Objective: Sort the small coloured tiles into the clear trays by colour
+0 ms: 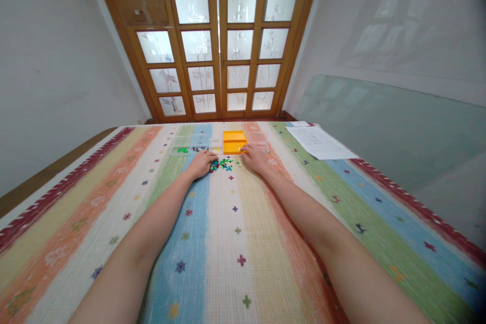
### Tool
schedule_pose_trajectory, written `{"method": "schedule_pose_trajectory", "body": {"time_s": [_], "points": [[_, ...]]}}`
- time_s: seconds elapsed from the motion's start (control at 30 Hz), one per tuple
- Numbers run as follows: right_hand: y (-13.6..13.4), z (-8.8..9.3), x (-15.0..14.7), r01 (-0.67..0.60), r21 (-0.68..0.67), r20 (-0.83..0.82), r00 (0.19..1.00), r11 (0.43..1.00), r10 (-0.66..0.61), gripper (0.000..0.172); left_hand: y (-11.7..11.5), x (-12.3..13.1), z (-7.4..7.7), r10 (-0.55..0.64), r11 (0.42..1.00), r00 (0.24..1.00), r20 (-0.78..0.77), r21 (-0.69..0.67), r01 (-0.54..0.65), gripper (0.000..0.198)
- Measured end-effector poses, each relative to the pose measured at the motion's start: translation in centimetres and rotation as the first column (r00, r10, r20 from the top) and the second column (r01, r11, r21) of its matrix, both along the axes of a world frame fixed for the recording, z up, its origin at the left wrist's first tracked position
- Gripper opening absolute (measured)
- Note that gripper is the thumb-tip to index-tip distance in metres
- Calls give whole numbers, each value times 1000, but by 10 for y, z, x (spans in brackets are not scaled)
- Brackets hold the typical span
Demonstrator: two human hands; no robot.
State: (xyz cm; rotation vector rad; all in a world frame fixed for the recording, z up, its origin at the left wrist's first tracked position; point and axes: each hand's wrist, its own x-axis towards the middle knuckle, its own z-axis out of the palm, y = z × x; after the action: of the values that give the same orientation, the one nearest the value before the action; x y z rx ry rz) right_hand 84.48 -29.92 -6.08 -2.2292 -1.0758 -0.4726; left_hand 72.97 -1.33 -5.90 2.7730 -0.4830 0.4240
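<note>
Striped cloth [228, 243] covers the table, with a wooden glazed door [218, 40] beyond. At its far end lies a heap of small coloured pieces [225, 164]. The left hand [201, 163] rests at the heap's left edge. The right hand [256, 158] reaches the orange tray [234, 137] just behind the heap. Whether either hand grips a piece cannot be told. A paper sheet [319, 143] lies to the right.

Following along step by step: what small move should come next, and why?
Probably the left hand pinches one piece from the small coloured pieces: they lie loose between both hands, its fingers are beside them, and the right hand is at the orange tray.
</note>
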Motion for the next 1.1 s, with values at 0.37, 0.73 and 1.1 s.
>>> {"method": "schedule_pose_trajectory", "body": {"time_s": [0.37, 0.73, 1.1], "points": [[0, 0, 0, -10, 4, -8, 1000, 1000, 10, 22, 30, -1, 5, 427, 884, 885, 187, -293, -365, 61], [-1, -1, 1, -9, -2, -10, 1000, 1000, 8, 23, 76, -11, 1, 856, 442, 513, 66, -607, -661, 56], [-1, -1, -1, -7, 18, -4, 1000, 1000, 7, 22, 69, -11, 3, 798, 516, 601, 46, -568, -641, 50]]}}
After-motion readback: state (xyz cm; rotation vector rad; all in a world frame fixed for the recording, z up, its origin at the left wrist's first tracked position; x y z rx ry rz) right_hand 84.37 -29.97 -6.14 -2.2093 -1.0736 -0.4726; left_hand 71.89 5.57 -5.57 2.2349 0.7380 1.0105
